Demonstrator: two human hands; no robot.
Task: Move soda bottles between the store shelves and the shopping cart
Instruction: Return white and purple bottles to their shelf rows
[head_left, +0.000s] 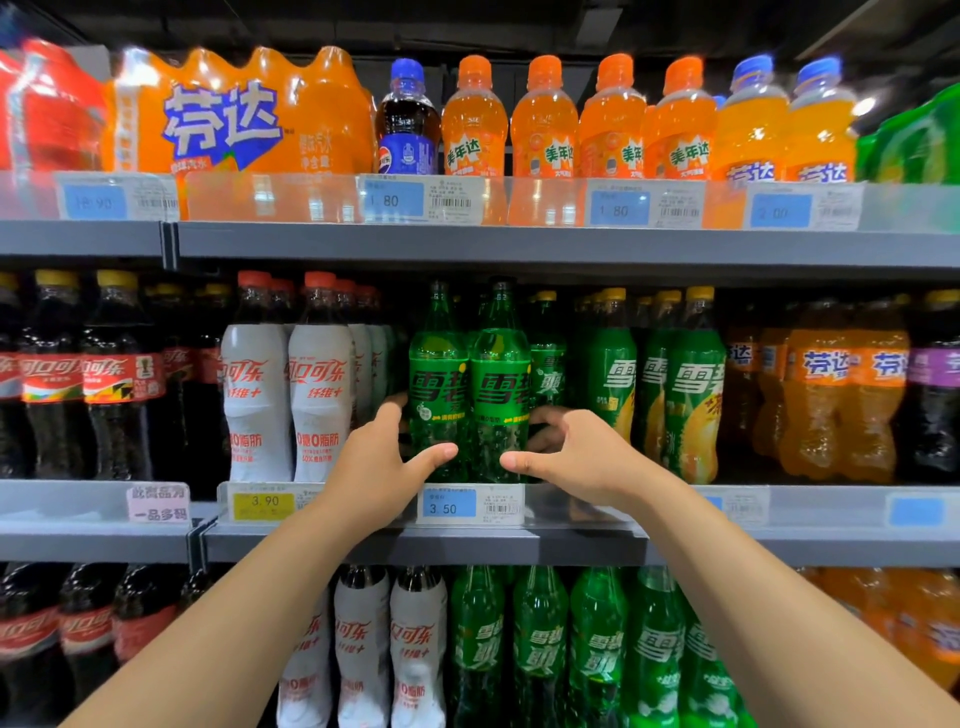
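Left hand (382, 462) is wrapped round the left green bottle (435, 384) and right hand (574, 457) round the right green bottle (501, 387), thumbs across the fronts, both bottles upright at the near edge of the middle shelf (571, 545). Risk imo: they're touching each other and packed between the white cola bottles (319, 384) and the yellow-capped green ones (605, 384), so a crooked pull could tip a neighbour over the price rail (540, 506). Fingertips are hidden behind the bottles, no cart in view, and the edges are blurry.

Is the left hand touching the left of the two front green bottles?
Touching. Head view: the left hand lays its thumb across the left bottle, fingers curled round its side; the right hand grips the right bottle likewise.
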